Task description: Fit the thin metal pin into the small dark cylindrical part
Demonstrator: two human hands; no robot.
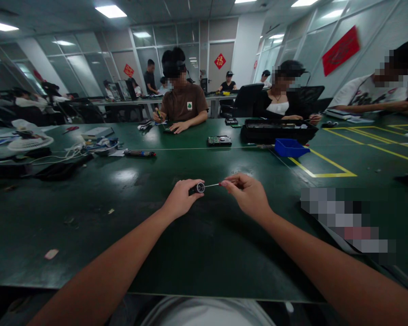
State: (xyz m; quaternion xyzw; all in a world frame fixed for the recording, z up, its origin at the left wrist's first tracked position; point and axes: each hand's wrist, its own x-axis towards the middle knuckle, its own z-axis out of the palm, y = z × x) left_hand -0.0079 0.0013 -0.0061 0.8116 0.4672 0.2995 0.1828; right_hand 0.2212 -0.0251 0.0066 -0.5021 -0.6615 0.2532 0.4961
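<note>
My left hand [181, 198] is closed round a small dark cylindrical handle [197, 188] with a silver ring at its end, held just above the green table [122, 235]. A thin metal bit [212, 184] with a red collar sticks out toward the right. My right hand [246, 192] pinches that bit at its red end with thumb and fingers. Both hands are in the middle of the view, a short way apart.
A blue bin [290, 147] and a black tray [277, 130] stand at the far right near yellow floor-tape lines [326, 173]. A circuit board [219, 141] and a dark pen-like tool [139, 153] lie beyond my hands. Cables and clutter sit far left. Other people sit across the table.
</note>
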